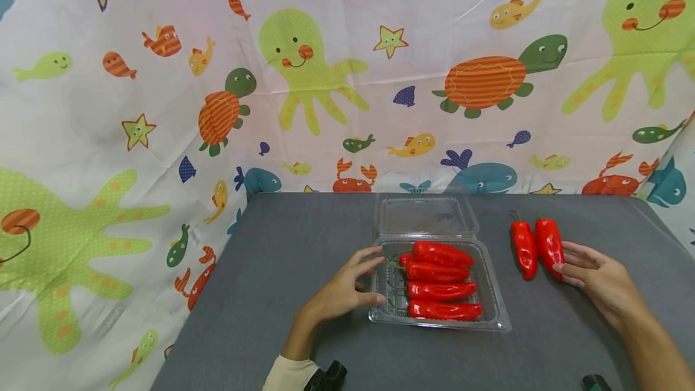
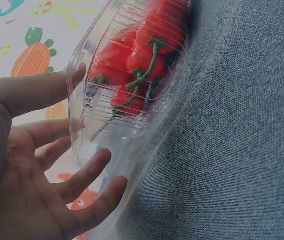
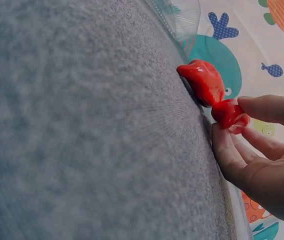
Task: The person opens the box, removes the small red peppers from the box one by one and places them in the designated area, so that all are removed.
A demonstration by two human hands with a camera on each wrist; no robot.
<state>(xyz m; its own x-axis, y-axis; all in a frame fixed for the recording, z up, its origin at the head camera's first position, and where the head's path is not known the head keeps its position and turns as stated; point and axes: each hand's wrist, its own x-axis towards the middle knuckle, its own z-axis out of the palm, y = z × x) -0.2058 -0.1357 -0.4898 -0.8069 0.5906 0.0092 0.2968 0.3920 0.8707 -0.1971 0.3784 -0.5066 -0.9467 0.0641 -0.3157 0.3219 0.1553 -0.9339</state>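
A clear plastic clamshell box [image 1: 494, 303] lies on the table with its lid [image 1: 426, 216] folded back. Several red peppers [image 1: 442, 290] with green stems lie in its base, mostly stacked in a row. At the box's left side, my left hand [image 1: 343, 285] has its fingers spread, with thumb and fingertips touching the rim; the left wrist view shows the thumb [image 2: 47, 90] against the plastic wall. To the right of the box, my right hand [image 1: 602, 279] pinches a red pepper [image 1: 549, 243] between thumb and fingers. Another red pepper [image 1: 523, 249] lies just left of it.
The grey tabletop [image 1: 271, 258] extends around the box. Behind it hangs a white curtain [image 1: 326, 155] printed with sea animals, which also covers the left side. A dark wrist strap device [image 1: 328, 376] shows at the bottom.
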